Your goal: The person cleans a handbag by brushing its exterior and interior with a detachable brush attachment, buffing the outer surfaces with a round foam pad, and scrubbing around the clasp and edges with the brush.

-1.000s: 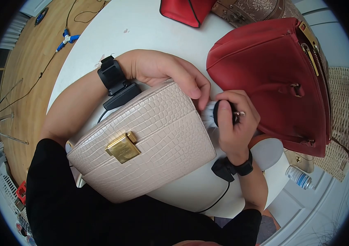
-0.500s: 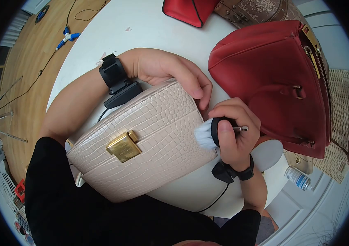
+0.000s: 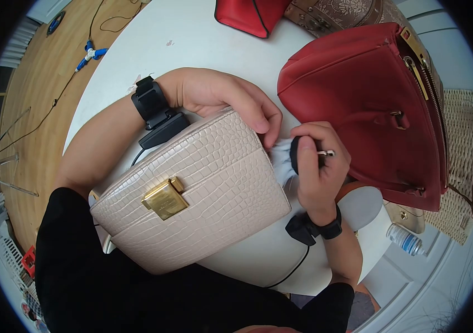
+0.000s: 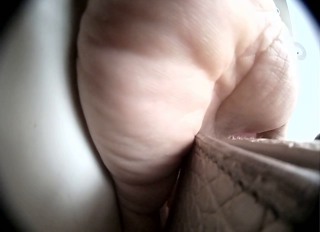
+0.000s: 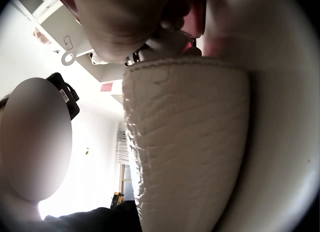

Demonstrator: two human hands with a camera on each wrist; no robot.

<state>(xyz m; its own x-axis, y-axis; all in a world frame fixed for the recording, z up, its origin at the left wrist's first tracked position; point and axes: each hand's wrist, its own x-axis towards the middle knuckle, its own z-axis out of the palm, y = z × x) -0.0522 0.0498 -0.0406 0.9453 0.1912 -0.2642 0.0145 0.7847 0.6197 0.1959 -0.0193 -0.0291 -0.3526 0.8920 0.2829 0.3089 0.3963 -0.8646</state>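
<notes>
A cream, crocodile-patterned handbag [image 3: 219, 194] with a gold clasp [image 3: 167, 200] stands tilted on the table before the person. The left hand [image 3: 228, 99] grips its far top edge, thumb and fingers bent over the corner. In the left wrist view the palm lies close along the stitched edge of the bag [image 4: 220, 197]. A short brush [image 3: 284, 158] with white bristles and a black head is held in the right hand [image 3: 321, 166], thumb on the head. Its bristles are at the bag's right side, partly hidden behind the front edge. The right wrist view shows the bag's side panel [image 5: 185, 122].
A large red handbag [image 3: 358, 111] stands right of the hands on the white table [image 3: 192, 47]. Beyond are a bright red bag [image 3: 250, 16] and a brown patterned case [image 3: 336, 14]. At the right are a woven straw bag [image 3: 461, 166] and a spray can [image 3: 406, 240].
Half a second ago the bristles lay over the front near the right edge; now the right hand has carried the brush up and away to the side panel. The left hand keeps its grip.
</notes>
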